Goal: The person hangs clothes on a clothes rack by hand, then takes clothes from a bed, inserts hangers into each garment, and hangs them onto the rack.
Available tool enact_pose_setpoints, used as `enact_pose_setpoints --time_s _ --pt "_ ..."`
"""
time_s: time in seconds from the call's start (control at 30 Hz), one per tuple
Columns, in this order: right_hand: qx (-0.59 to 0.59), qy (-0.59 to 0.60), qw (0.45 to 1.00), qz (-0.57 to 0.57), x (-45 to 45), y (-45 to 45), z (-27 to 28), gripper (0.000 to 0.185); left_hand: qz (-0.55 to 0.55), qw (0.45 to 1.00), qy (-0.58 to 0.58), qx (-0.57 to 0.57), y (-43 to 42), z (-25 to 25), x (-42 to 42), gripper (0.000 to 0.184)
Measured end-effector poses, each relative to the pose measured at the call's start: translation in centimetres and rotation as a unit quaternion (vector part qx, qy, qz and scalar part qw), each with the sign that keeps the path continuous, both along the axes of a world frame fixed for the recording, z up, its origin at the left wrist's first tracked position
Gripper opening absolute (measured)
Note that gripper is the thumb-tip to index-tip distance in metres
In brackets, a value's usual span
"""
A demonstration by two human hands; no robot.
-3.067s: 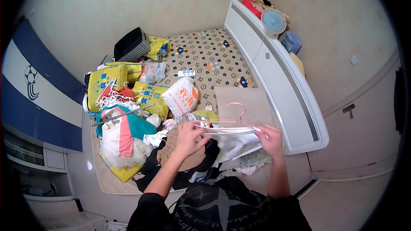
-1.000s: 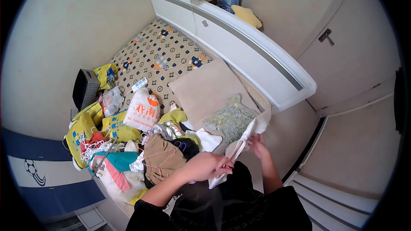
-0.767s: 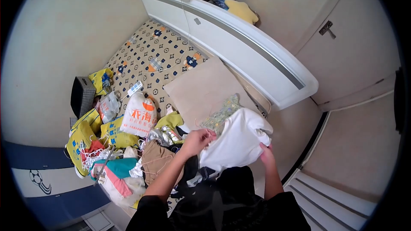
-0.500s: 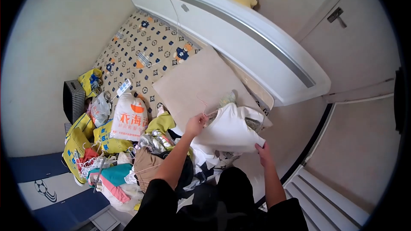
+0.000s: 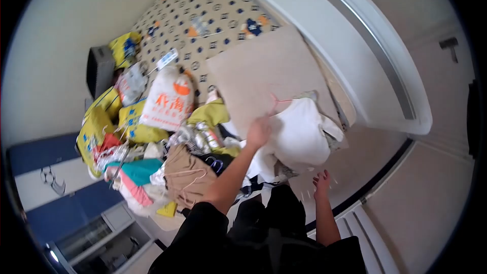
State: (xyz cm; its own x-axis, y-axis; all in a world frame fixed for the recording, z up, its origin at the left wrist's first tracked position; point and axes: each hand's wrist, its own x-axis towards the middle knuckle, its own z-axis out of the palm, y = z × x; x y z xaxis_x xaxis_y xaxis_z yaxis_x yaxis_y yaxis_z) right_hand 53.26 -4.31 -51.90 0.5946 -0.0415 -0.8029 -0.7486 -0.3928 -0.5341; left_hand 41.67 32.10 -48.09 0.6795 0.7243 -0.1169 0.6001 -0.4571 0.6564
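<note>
The white shirt point(image 5: 300, 134) lies over the near corner of a beige mat point(image 5: 266, 68) on the bed point(image 5: 185, 23), with the hook of a pink hanger point(image 5: 275, 102) poking out past its upper left edge and resting over the mat. A bit of greenish patterned cloth point(image 5: 307, 95) shows along the shirt's far edge. The left hand point(image 5: 259, 132) is at the shirt's left side, just below the hanger hook; it is blurred, and I cannot tell whether its fingers pinch the hanger or the cloth or only rest there. The right hand point(image 5: 321, 182) is spread, its fingers parted and holding nothing, just off the shirt's near edge and above the floor beside the bed. To the left of the left hand, an olive cloth point(image 5: 212, 114) lies near the mat, and a pair of brown trousers point(image 5: 183, 172) with a pink hanger across it lies on dark clothes, closer to the person. Beyond these stands a white bag point(image 5: 167, 96) with orange print, next to a yellow bag point(image 5: 144, 126) and a clear plastic bag point(image 5: 133, 83), with a power strip point(image 5: 167, 59) behind it on the patterned sheet. Farther left are a teal, pink and white garment point(image 5: 141, 172), a metal rod point(image 5: 118, 166) and a tangle of white hangers. The white headboard point(image 5: 350, 30) curves along the right side of the bed
</note>
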Motion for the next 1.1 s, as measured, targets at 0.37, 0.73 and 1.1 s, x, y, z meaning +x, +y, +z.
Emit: enact_pose_setpoints --time_s 0.37,0.73,1.1 --pt "0.174 -0.022 0.829 0.532 -11.1 12.4 4.7 0.016 0.397 0.916 0.015 0.056 -8.9 15.8 -30.8 0.026" --pt "0.274 -0.196 0.461 0.821 -31.1 25.9 11.7 0.042 0.324 0.926 0.187 0.044 -10.8 13.3 -42.9 0.025" --pt "0.233 -0.336 0.642 0.649 -33.1 24.2 14.4 0.038 0.375 0.890 0.082 0.247 -10.3 17.6 -46.9 0.017"
